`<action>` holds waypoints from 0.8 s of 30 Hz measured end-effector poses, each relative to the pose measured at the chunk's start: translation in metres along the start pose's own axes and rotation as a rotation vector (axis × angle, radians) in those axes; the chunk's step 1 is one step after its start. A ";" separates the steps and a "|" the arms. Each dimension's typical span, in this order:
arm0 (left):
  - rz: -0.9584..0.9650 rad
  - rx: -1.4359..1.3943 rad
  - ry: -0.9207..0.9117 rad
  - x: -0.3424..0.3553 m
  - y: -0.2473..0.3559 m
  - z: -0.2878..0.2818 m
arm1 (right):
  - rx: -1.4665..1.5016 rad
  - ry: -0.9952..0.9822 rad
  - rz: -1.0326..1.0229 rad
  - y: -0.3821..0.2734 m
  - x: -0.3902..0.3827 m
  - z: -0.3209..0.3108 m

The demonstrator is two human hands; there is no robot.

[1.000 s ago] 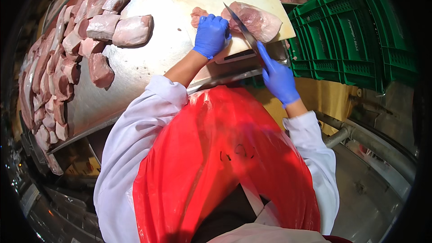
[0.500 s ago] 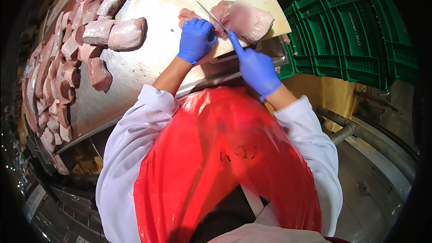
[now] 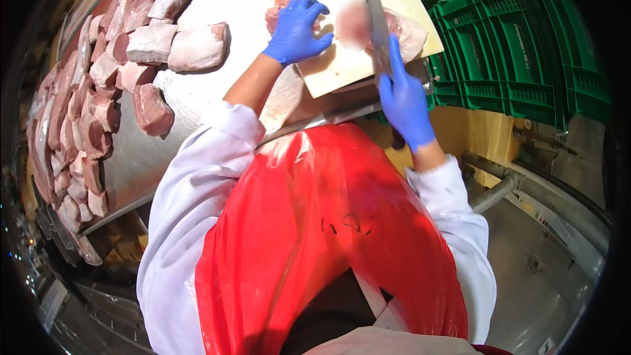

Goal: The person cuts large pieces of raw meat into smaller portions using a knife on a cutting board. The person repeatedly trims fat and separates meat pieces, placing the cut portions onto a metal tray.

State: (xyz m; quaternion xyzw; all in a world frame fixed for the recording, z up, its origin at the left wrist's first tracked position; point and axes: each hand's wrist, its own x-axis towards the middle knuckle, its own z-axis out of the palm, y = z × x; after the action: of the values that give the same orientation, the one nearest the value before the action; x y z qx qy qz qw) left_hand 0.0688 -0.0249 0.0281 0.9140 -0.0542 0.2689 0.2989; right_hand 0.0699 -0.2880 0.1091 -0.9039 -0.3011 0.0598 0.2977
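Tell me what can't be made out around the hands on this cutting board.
All in the head view:
Large meat piece: left part lost in a blurred patch, a strip behind the knife.
Smaller meat piece: partly hidden by the left hand.
Knife handle: mostly covered by the right hand.

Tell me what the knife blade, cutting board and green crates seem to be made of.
Knife blade: probably steel, smooth with a metallic grey sheen. Cutting board: likely plastic, matte, pale cream with no wood grain showing. Green crates: apparently moulded plastic with a slight sheen, judging by their ribbed, perforated walls.
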 end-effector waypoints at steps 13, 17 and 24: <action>0.039 -0.091 0.080 -0.011 -0.019 0.024 | -0.472 -0.257 0.305 -0.056 0.001 0.048; 0.045 -0.116 0.096 -0.009 -0.018 0.021 | -0.466 -0.192 0.244 -0.048 -0.011 0.047; -0.017 -0.229 0.111 -0.007 -0.017 0.018 | -0.109 -0.129 0.248 -0.062 -0.075 0.038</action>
State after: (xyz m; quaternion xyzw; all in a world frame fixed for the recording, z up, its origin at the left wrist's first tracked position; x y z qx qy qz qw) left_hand 0.0758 -0.0222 0.0035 0.8581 -0.0600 0.3085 0.4062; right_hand -0.0336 -0.2724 0.1085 -0.9433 -0.2084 0.1377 0.2187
